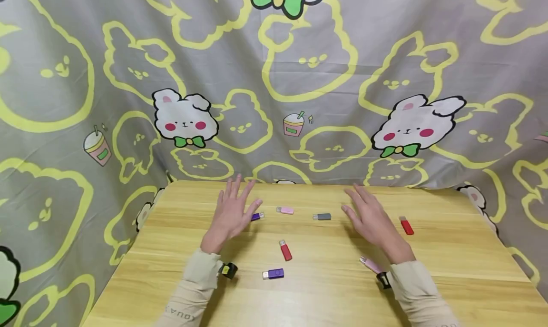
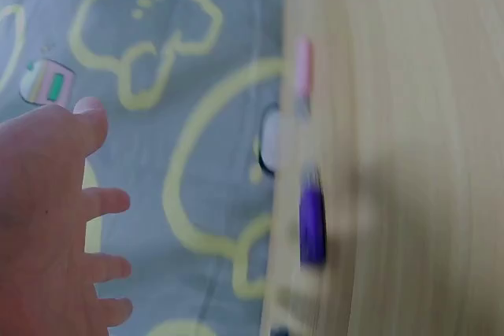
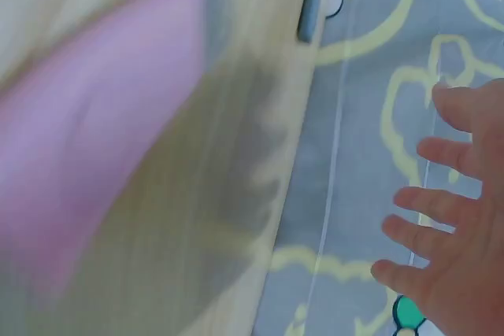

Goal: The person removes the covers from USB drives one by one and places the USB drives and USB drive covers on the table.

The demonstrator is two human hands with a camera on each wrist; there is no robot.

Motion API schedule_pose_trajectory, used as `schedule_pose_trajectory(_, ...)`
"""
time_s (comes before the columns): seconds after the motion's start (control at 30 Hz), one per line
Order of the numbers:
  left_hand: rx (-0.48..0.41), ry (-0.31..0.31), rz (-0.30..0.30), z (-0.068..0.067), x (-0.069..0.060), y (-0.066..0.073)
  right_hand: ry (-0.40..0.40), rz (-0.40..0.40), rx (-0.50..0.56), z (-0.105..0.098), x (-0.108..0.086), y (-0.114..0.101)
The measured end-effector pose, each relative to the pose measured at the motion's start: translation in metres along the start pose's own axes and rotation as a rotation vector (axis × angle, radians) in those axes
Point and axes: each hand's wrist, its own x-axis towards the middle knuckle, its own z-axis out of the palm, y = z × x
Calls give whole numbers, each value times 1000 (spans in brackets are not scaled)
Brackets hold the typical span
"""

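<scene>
Over the table (image 1: 325,298), your left hand (image 1: 231,214) and right hand (image 1: 370,217) are spread and empty, gripping nothing. Near the left lies a purple stick (image 2: 313,226); a grey stick (image 1: 324,216) and a red stick (image 1: 407,227) flank the right, and 4 more sticks (image 1: 286,252) lie about. You seem to be between grasps; taking 1 up would call for lowering a hand and pinching its sides.

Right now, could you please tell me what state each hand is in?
Left hand: open, fingers spread, holding nothing.
Right hand: open, fingers extended, holding nothing.
</scene>
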Motion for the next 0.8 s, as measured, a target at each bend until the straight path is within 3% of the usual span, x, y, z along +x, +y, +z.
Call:
schedule_pose_trajectory(0.1,-59,19,21,6,4,16,-12,-17,85,8,10,-8)
schedule_pose_trajectory(0.33,-231,68,128,16,14,48,-91,44,248,27,20,-22)
schedule_pose_trajectory(0.47,-371,34,165,13,13,57,-147,70,259,39,23,-29)
schedule_pose_trajectory(0.6,-509,-18,203,9,14,67,-129,90,233,47,26,-34)
schedule_pose_trajectory(0.8,-640,-99,221,13,13,78,-148,115,204,53,28,-37)
